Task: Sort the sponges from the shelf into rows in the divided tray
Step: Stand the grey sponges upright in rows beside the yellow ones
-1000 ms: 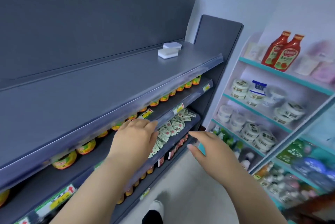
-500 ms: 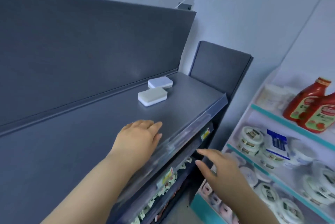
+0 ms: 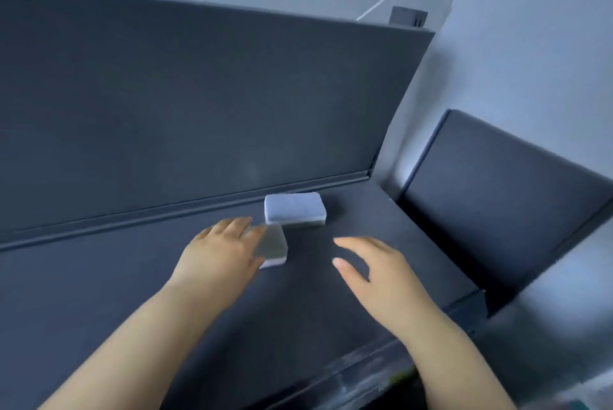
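Two sponges lie on the dark grey top shelf (image 3: 99,283). The far sponge (image 3: 294,210), pale blue-white on top with a grey underside, rests by the back panel. The near sponge (image 3: 273,245), grey-green on top with a white base, sits just in front of it. My left hand (image 3: 220,252) lies over the near sponge's left part, fingers spread and touching it; no grip is visible. My right hand (image 3: 371,272) hovers open over the shelf, to the right of both sponges, fingers apart and holding nothing. The divided tray is out of view.
A tall dark back panel (image 3: 199,104) rises behind the shelf. A lower dark panel (image 3: 491,197) stands at the right end, against the pale wall. The shelf's front lip (image 3: 365,373) runs below my forearms.
The view has tilted up from the lower shelves to the top shelf. Both hands moved forward over the shelf; the left one reached the near sponge and the right one rose beside it.
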Demonstrator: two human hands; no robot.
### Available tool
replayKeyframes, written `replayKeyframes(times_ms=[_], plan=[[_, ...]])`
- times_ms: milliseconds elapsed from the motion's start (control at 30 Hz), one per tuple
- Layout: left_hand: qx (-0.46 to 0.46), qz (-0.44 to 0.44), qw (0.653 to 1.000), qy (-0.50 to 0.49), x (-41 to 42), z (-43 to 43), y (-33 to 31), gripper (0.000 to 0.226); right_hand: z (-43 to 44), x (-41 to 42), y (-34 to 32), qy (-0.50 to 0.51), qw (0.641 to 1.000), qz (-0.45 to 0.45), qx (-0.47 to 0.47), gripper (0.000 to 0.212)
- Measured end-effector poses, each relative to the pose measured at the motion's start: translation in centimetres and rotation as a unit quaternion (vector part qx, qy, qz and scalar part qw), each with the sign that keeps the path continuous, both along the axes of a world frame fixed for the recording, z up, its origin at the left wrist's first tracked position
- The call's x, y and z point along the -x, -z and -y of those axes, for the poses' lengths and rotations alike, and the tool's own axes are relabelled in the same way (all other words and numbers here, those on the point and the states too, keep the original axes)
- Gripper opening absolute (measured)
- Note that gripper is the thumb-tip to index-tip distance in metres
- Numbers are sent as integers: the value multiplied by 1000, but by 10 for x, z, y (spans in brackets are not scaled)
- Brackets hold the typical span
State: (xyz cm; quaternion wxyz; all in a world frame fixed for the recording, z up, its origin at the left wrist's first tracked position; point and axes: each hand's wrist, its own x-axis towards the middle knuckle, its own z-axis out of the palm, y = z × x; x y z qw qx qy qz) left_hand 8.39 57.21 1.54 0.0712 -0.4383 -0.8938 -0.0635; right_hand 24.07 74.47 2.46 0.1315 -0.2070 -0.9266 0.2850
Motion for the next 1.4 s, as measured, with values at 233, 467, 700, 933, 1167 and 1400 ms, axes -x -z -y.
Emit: replayKeyframes(times_ms=[233, 467, 700, 933, 1167, 1400], plan=[[28, 5, 993, -113, 10, -6, 21, 61, -59, 86, -1, -117, 992, 41, -37, 42], [0, -13, 990, -140, 4, 2, 22, 50, -64, 128, 19, -159, 972, 124, -119, 55], [-58, 89, 975, -196, 0, -1, 20, 60, -56, 128, 22, -137, 966, 75, -207, 44], [-58, 194, 935, -291, -3, 0, 17, 85, -48, 103, 18, -90, 962, 53, -251, 46], [-211, 235, 913, -260, -12, -2, 9, 90, -39, 65, 9, -85, 994, -41, -50, 38], [-317, 255, 874, -265, -17, -1, 10, 81, -34, 59, 20, -100, 995, 12, -20, 37]])
